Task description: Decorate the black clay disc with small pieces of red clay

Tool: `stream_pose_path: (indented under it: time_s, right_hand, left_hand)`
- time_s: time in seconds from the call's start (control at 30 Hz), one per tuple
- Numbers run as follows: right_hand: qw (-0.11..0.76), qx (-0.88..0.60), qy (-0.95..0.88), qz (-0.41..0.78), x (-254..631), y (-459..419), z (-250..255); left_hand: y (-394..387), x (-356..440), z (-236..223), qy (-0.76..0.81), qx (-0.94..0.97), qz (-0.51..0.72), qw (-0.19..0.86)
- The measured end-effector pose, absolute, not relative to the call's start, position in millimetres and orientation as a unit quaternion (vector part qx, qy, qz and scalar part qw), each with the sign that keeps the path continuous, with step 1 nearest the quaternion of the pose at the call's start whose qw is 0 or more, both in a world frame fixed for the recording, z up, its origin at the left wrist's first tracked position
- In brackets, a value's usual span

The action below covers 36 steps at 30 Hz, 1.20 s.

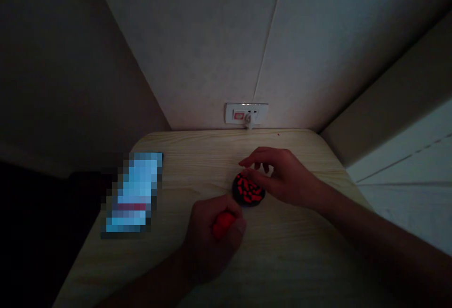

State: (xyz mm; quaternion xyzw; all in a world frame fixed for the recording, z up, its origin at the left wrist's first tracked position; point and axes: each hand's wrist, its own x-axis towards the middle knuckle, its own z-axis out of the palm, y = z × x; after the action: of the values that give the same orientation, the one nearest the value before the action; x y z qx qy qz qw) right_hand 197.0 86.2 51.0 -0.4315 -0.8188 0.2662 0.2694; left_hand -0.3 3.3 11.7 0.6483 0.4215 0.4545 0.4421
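My left hand (pixel 213 242) is wrapped round a soft-looking red lump (pixel 223 224), which shows between the thumb and the curled fingers. It is held low over the near middle of the wooden table. Just beyond it lies a round black disc (pixel 250 199) with several small, irregular red pieces (pixel 247 189) on it. My right hand (pixel 280 174) hovers at the disc's far right edge, thumb and forefinger slightly apart, with nothing visible between them. Whether the thumb tip touches the red pieces I cannot tell.
A lit phone (pixel 136 190), blurred by large pixels, lies on the left of the pale wooden table (pixel 197 157). A wall socket (pixel 229 114) with a plug (pixel 249 119) is just behind the table's back edge. A tiny red bit (pixel 278 134) lies near that edge. The light is dim.
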Motion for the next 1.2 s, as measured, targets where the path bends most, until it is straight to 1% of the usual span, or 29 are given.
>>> stream_pose_path:
  time_s: [0.07, 0.13, 0.23, 0.37, 0.43, 0.47, 0.57, 0.63, 0.73, 0.83, 0.97, 1.1, 1.2]
  right_hand:
    - [0.230, -0.431, -0.828, 0.277, 192.8, 92.3, 53.1]
    - [0.209, -0.430, -0.830, 0.287, 190.1, 93.6, 55.1]
    - [0.195, -0.425, -0.832, 0.299, 188.5, 93.3, 56.6]
    - [0.186, -0.444, -0.817, 0.318, 191.7, 96.5, 54.8]
    - [0.209, -0.454, -0.802, 0.327, 196.0, 95.9, 55.5]
    - [0.234, -0.455, -0.794, 0.329, 198.3, 93.3, 57.0]
    - [0.340, -0.458, -0.750, 0.336, 202.3, 73.8, 63.9]
    - [0.373, -0.428, -0.731, 0.378, 200.6, 54.1, 66.4]
    - [0.426, -0.365, -0.723, 0.403, 193.3, 29.3, 61.4]
    - [0.445, -0.352, -0.705, 0.425, 187.9, 21.2, 51.0]
    - [0.450, -0.350, -0.707, 0.419, 188.3, 24.7, 43.6]
    - [0.445, -0.336, -0.725, 0.403, 192.2, 25.4, 40.5]
    - [0.435, -0.334, -0.755, 0.359, 195.7, 23.5, 39.1]
  left_hand:
    - [3.9, 0.1, 11.7, 0.421, 0.633, 0.460, 0.458]
    - [4.3, 0.6, 11.8, 0.416, 0.617, 0.467, 0.478]
    - [4.4, 1.2, 10.9, 0.401, 0.605, 0.473, 0.499]
    - [4.7, 1.6, 9.4, 0.397, 0.602, 0.476, 0.502]
    - [5.5, 2.5, 9.6, 0.400, 0.589, 0.479, 0.513]
    - [6.2, 3.2, 10.0, 0.403, 0.577, 0.480, 0.524]
    - [8.7, 5.9, 12.2, 0.410, 0.525, 0.488, 0.564]
    - [10.3, 7.4, 14.1, 0.415, 0.489, 0.497, 0.584]
    - [11.0, 8.4, 16.3, 0.419, 0.448, 0.503, 0.609]
    - [10.2, 8.7, 16.9, 0.409, 0.415, 0.493, 0.646]
    - [9.4, 9.9, 17.8, 0.405, 0.393, 0.475, 0.675]
    - [9.4, 10.1, 20.9, 0.403, 0.414, 0.480, 0.660]
    - [8.2, 8.7, 22.5, 0.407, 0.445, 0.486, 0.632]
